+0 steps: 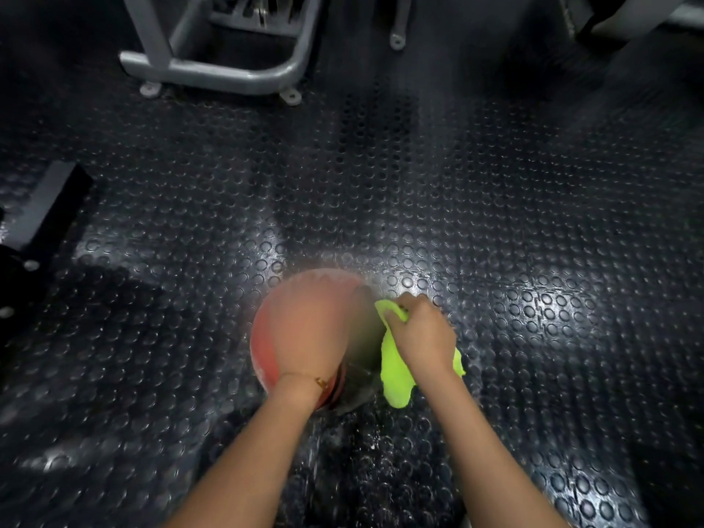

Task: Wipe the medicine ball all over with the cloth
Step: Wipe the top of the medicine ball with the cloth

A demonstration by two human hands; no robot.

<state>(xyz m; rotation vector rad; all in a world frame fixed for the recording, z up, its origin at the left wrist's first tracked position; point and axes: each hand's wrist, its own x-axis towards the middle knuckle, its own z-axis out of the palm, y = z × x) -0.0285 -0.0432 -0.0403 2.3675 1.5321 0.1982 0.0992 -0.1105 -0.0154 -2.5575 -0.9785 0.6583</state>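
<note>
Open studded floor (419,177) all round; grey machine frame (228,70) stands far ahead

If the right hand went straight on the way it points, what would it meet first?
Likely the right flank of the medicine ball, just ahead of the right hand and its green cloth; depth is unclear.

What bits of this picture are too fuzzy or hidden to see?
In the head view:
The left hand on the medicine ball: blurred, fingers unclear.
The ball's right side: hidden by the cloth and the right hand gripping it.
The grey machine frame: cut off by the top edge.
</note>
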